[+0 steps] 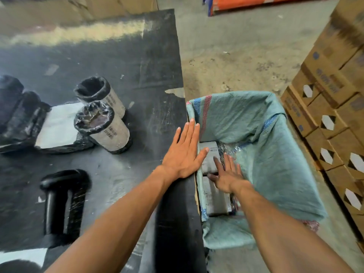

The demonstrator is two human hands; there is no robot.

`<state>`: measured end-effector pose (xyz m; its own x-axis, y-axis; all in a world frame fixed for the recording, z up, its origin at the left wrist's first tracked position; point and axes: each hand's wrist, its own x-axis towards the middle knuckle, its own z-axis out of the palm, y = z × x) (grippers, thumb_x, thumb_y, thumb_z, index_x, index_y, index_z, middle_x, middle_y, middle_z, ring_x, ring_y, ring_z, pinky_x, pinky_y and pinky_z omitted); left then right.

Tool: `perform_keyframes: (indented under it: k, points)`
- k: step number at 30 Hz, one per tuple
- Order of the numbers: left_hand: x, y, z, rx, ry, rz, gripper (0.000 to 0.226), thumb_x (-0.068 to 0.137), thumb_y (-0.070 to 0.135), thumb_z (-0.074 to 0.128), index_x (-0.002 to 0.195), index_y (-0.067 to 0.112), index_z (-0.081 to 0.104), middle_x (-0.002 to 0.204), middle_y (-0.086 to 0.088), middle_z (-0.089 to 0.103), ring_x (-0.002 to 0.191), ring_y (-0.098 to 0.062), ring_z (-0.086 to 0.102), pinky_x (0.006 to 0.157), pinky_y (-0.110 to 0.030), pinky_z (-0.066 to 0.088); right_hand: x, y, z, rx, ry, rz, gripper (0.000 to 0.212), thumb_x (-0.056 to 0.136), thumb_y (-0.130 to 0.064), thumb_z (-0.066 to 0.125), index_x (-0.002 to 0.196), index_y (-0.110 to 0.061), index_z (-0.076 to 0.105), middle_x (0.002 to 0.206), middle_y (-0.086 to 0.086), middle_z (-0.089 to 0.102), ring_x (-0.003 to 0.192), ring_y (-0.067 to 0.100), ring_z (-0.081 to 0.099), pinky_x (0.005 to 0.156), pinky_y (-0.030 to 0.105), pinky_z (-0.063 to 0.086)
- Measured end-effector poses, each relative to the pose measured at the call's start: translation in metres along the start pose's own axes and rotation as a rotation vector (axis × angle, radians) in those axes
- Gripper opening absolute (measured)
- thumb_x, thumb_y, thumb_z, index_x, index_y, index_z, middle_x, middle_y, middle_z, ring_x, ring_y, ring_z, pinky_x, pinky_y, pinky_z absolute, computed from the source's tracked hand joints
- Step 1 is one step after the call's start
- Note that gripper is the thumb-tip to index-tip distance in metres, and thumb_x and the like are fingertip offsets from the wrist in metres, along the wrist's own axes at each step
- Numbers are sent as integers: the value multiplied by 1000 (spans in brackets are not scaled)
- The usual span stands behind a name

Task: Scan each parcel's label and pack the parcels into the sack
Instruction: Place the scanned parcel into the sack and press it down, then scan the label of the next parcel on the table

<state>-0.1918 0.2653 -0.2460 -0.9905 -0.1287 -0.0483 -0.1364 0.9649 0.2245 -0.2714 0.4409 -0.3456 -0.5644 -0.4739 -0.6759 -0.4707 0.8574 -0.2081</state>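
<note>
Sack (266,134) teal, red-blue stripes; table (137,75) black.

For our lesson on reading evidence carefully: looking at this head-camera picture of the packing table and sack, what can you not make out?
1. Label print on the two upright cylindrical parcels: too small and blurred.
2. Sack contents: how many parcels lie inside is hidden by the right hand and the sack's folds.
3. Black-wrapped parcels at far left: cut off by the frame edge.
4. Scanner: motion-blurred, details unclear.
</note>
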Motion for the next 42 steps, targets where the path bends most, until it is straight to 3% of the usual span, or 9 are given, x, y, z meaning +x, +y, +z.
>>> perform_keyframes:
  k: [5, 8, 10, 12, 19, 23, 31, 37, 42]
  points:
    - [-2, 1, -11, -149, -20, -13, 83, 104, 54, 34, 161, 7, -4, 168, -11, -16, 155, -20, -15, 125, -38, -13, -37, -5, -31, 165, 293, -24, 78, 109, -59, 32, 171, -24, -1, 176, 9, -19, 163, 26, -18, 130, 44, -10]
    - [-8, 0, -32, -272, -36, -27, 81, 101, 51, 47, 160, 6, 15, 169, -15, 8, 156, -27, 8, 127, -38, 7, -62, -12, -55, 217, 432, 2, 79, 108, -59, 38, 170, -19, 10, 178, 13, -1, 164, 28, -3, 132, 45, 3]
    - [-15, -6, -53, -300, 42, -10, 68, 99, 47, 52, 150, 5, 37, 155, -15, 39, 142, -33, 36, 115, -41, 32, -82, -26, -75, 245, 527, 24, 77, 107, -58, 41, 168, -16, 18, 175, 14, 14, 162, 30, 11, 130, 47, 15]
    - [-21, -18, -79, -311, 154, 35, 58, 98, 46, 52, 140, 6, 48, 139, -14, 54, 129, -33, 50, 102, -44, 45, -103, -46, -96, 270, 613, 45, 77, 107, -60, 40, 167, -16, 23, 172, 14, 24, 159, 32, 23, 125, 49, 24]
    - [-48, -94, -195, -550, 645, 38, 38, 97, 33, 58, 127, 10, 63, 121, -5, 67, 114, -22, 60, 95, -37, 49, -154, -161, -159, 318, 893, -65, 69, 104, -61, 43, 159, -19, 39, 163, 11, 39, 148, 32, 42, 118, 49, 35]
    - [-72, -182, -220, -493, 670, -164, 42, 99, 39, 55, 132, 13, 59, 127, -3, 62, 120, -19, 55, 99, -39, 48, -168, -250, -168, 275, 1004, -223, 64, 102, -58, 51, 154, -20, 46, 153, 9, 50, 139, 30, 51, 111, 42, 40]
    - [-126, -298, -191, -234, 273, -485, 60, 96, 50, 54, 138, 7, 48, 140, -20, 48, 129, -38, 45, 98, -46, 44, -185, -394, -128, 20, 848, -444, 65, 97, -70, 51, 147, -28, 48, 137, -1, 56, 124, 24, 61, 98, 39, 47]
    - [-137, -309, -155, -287, 85, -539, 87, 95, 55, 59, 151, -1, 23, 154, -25, 19, 139, -45, 31, 111, -48, 32, -165, -426, -52, -38, 472, -228, 87, 88, -87, 42, 151, -26, 41, 141, 10, 57, 129, 40, 59, 102, 51, 47]
    - [-123, -326, -156, -267, -35, -574, 125, 84, 70, 64, 158, -2, -7, 163, -29, 10, 150, -46, 10, 121, -51, 9, -157, -433, -15, 200, 297, -72, 96, 84, -73, 67, 158, -26, 29, 147, 17, 53, 137, 39, 52, 110, 45, 46]
